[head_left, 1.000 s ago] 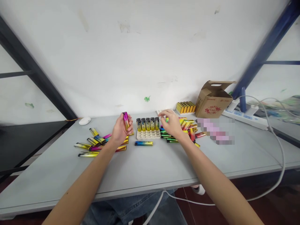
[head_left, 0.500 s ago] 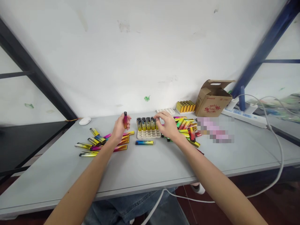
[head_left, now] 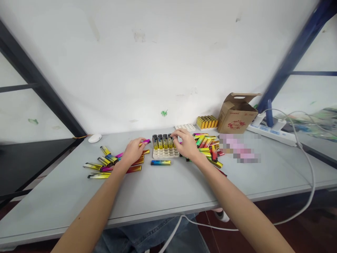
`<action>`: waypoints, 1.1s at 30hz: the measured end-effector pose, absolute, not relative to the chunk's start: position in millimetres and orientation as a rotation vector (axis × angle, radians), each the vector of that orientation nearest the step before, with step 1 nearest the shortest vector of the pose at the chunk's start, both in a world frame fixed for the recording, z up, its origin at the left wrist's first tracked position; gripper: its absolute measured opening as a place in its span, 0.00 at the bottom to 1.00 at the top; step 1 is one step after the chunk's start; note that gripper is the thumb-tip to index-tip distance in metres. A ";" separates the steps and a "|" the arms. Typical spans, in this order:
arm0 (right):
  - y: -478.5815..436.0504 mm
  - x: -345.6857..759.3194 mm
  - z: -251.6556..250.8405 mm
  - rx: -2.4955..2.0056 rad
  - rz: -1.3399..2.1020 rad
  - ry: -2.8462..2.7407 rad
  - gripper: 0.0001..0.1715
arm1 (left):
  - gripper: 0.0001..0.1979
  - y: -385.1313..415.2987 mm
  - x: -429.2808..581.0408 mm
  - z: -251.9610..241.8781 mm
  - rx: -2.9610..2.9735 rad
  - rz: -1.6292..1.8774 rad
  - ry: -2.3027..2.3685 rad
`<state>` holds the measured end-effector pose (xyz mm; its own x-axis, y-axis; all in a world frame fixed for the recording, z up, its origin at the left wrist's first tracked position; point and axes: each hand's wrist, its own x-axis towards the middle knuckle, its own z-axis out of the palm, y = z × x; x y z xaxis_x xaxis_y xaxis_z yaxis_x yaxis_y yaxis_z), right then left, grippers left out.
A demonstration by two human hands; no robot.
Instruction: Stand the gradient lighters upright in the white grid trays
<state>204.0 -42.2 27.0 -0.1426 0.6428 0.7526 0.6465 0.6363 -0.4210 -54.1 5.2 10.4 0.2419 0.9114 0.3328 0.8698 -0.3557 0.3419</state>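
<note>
My left hand (head_left: 133, 150) is closed around a purple-and-yellow lighter (head_left: 144, 142), which lies nearly level, its black end pointing right toward the tray. The white holed tray (head_left: 165, 153) bears upright yellow lighters (head_left: 160, 143) with black tops in its back rows; its front holes show bare. At the tray's right end, my right hand (head_left: 186, 143) pinches the top of a lighter, mostly hidden by the fingers. One blue-and-yellow lighter (head_left: 160, 163) lies flat just in front of the tray.
Loose shiny lighters lie in a left pile (head_left: 106, 160) and a right pile (head_left: 207, 147). Behind are a white holed tray (head_left: 185, 127), a filled tray of yellow lighters (head_left: 207, 122), a cardboard box (head_left: 237, 117) and a power strip (head_left: 273, 133). A white mouse (head_left: 94, 138) sits back left.
My left hand has tipped its lighter from upright to nearly level, its black end now toward the tray. My right hand stays at the tray's right end. The view has shifted slightly.
</note>
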 end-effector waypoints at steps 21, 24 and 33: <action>-39.4 204.2 23.4 -1.111 -0.033 -1.865 0.11 | 0.16 7.5 -52.0 5.2 2.344 0.991 1.593; -39.2 204.1 22.6 -1.129 -0.033 -1.873 0.11 | 0.13 5.7 -47.1 7.9 2.065 1.138 1.560; -38.9 203.4 20.4 -1.130 -0.035 -1.895 0.12 | 0.17 -7.9 -33.8 40.8 1.122 1.214 1.047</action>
<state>203.4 -38.9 20.4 -0.1758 0.6880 0.7041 0.7135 0.5818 -0.3904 -33.8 -7.9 40.8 0.0759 0.9971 -0.0066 -0.1524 0.0181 0.9882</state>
